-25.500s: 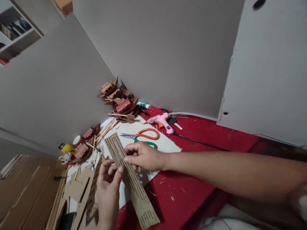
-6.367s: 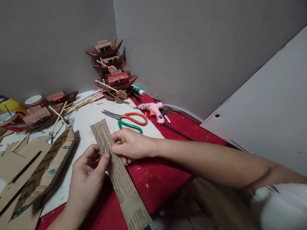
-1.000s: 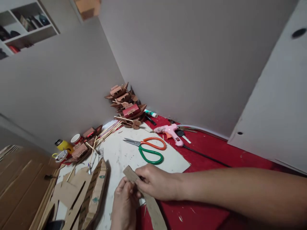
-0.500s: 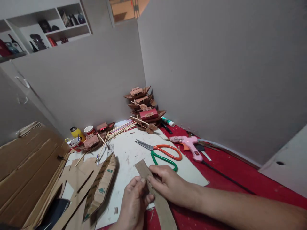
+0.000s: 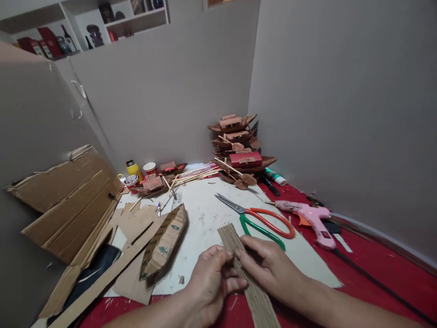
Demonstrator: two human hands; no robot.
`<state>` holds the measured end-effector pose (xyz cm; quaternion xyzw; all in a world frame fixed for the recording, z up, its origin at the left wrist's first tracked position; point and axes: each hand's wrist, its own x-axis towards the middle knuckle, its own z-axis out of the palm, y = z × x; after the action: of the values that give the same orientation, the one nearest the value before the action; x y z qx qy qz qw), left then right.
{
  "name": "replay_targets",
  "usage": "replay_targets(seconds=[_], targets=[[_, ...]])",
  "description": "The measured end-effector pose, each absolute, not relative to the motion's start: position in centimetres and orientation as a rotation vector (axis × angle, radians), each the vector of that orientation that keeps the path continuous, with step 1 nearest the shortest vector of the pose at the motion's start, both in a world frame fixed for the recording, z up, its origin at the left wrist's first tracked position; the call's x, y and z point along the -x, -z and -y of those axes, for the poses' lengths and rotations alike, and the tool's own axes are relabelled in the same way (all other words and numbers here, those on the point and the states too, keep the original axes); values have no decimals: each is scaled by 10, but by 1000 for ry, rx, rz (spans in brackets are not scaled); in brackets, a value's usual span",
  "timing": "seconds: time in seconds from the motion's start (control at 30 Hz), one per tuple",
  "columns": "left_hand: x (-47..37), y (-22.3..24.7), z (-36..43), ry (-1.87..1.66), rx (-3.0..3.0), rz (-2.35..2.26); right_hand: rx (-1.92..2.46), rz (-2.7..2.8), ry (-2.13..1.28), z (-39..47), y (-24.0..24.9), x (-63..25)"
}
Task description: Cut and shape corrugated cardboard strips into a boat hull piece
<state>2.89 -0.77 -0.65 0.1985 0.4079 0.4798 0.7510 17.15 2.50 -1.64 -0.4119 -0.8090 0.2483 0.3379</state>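
Observation:
A long strip of corrugated cardboard slants up from the bottom edge of the view, its ridged side showing. My left hand pinches its left edge between thumb and fingers. From the right, my right hand grips the same strip, thumb and fingers closed on it. Just beyond lie scissors with one orange and one green handle, their blades slightly apart. A small cardboard boat hull with green printed marks rests to the left of my hands.
A pink glue gun lies on the red cloth at right, its cord trailing forward. Several brown model boats are stacked in the corner. Cardboard pieces lean at left. Cups and thin sticks stand along the back.
The view has turned left and slightly down, so everything appears shifted right. The strip has been turned, and its ridged face now shows where a flatter face did. Both hands still hold it.

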Motion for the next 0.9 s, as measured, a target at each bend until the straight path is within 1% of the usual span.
replay_targets(seconds=[0.17,0.37,0.63,0.9], targets=[[-30,11,10,-1041,-503,-913,1057,2111,-759,-21,13,-170],[-32,19,4,-976,-537,-910,1042,2124,-688,-18,12,-167],[-37,26,-1,-987,-480,-887,1025,2158,-670,-20,16,-169],[-32,25,-4,-970,-824,-1187,1032,2090,-488,-25,9,-176]])
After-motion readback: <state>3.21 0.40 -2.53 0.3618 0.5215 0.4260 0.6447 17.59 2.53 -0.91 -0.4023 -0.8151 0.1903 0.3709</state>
